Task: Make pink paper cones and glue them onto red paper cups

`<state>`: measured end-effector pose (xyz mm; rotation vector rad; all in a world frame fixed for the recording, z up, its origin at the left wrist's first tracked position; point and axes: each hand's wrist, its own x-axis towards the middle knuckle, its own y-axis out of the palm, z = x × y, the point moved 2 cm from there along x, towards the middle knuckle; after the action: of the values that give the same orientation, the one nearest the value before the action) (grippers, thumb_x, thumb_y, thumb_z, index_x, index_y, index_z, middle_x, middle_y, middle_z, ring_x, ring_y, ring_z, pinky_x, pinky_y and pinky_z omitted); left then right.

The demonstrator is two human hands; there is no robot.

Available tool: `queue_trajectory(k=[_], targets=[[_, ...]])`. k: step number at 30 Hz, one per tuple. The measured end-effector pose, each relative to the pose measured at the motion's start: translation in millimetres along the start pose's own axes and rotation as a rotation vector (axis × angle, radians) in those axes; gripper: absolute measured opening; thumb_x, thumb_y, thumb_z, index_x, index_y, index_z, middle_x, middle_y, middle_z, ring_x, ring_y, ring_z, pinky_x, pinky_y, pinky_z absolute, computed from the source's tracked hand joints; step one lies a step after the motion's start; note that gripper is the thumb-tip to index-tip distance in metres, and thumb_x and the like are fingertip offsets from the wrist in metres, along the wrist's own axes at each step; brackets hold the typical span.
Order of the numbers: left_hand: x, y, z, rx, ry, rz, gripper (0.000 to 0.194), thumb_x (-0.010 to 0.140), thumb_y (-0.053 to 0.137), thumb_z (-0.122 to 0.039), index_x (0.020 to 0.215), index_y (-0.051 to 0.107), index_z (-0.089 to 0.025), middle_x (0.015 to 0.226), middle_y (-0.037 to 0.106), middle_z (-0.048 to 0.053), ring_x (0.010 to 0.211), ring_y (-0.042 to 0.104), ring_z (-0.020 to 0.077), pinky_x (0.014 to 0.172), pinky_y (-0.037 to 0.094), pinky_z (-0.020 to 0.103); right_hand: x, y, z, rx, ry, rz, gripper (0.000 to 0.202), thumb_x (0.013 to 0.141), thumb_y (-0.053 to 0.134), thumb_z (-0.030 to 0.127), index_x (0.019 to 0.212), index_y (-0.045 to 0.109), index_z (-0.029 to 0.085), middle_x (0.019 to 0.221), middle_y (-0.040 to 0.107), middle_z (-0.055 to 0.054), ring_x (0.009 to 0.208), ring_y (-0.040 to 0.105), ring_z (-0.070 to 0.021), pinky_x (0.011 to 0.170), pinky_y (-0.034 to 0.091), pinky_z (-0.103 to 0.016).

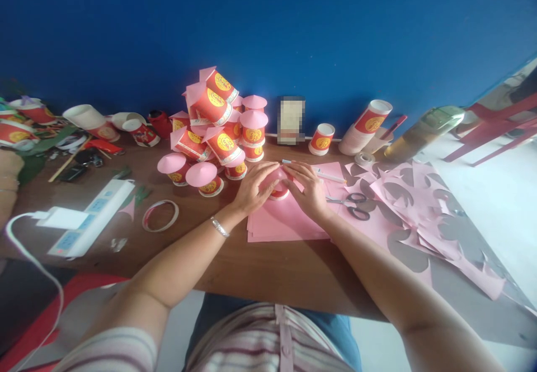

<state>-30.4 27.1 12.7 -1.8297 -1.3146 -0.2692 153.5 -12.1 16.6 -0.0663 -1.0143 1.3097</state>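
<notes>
Both hands meet over a pink paper cone [275, 177] in front of me. My left hand [254, 189] has its fingers curved along the cone's left side, and my right hand [309, 189] presses on its right side. Under the cone the rim of a red paper cup [279, 195] shows; my fingers hide most of both. The cup stands on a stack of pink paper sheets [289, 227]. Just right of my right hand lie scissors [356, 205] with dark handles. To the left, several red cups with pink cone tops [202, 175] are piled up.
Pink paper offcuts [403, 210] cover the table's right side. A tape roll [364, 159], a lone red cup [321, 139], a cup stack [369, 123] and a bottle [423, 131] line the back. Leftward are a tape ring [160, 216] and a power strip [94, 215] with a white cable.
</notes>
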Motion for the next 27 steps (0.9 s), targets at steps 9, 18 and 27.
queue_trajectory(k=[9, 18, 27], targets=[[1.3, -0.3, -2.2, 0.027, 0.054, -0.018, 0.053, 0.101, 0.056, -0.035, 0.152, 0.045, -0.023, 0.143, 0.063, 0.012, 0.143, 0.049, 0.0271, 0.121, 0.036, 0.050, -3.1, 2.1, 2.0, -0.048, -0.066, -0.030, 0.047, 0.101, 0.056, 0.036, 0.147, 0.055, 0.025, 0.139, 0.067, -0.010, 0.138, 0.054, -0.0294, 0.113, 0.047, -0.053], [0.0, -0.8, -2.1, 0.224, 0.076, -0.009, 0.048, 0.104, 0.050, -0.038, 0.149, 0.045, -0.022, 0.129, 0.072, 0.010, 0.137, 0.055, 0.0236, 0.121, 0.038, 0.051, -6.0, 5.2, -5.1, -0.160, -0.102, -0.060, 0.057, 0.100, 0.056, 0.037, 0.153, 0.044, 0.022, 0.139, 0.066, -0.015, 0.130, 0.061, -0.0317, 0.107, 0.051, -0.056], [2.1, -0.8, -2.8, 0.253, 0.055, -0.024, 0.045, 0.103, 0.052, -0.040, 0.144, 0.051, -0.020, 0.123, 0.075, 0.009, 0.130, 0.059, 0.0249, 0.119, 0.039, 0.052, -5.2, 5.3, -6.8, -0.179, -0.097, -0.040, 0.056, 0.100, 0.056, 0.040, 0.152, 0.046, 0.021, 0.136, 0.068, -0.015, 0.128, 0.063, -0.0328, 0.111, 0.048, -0.059]])
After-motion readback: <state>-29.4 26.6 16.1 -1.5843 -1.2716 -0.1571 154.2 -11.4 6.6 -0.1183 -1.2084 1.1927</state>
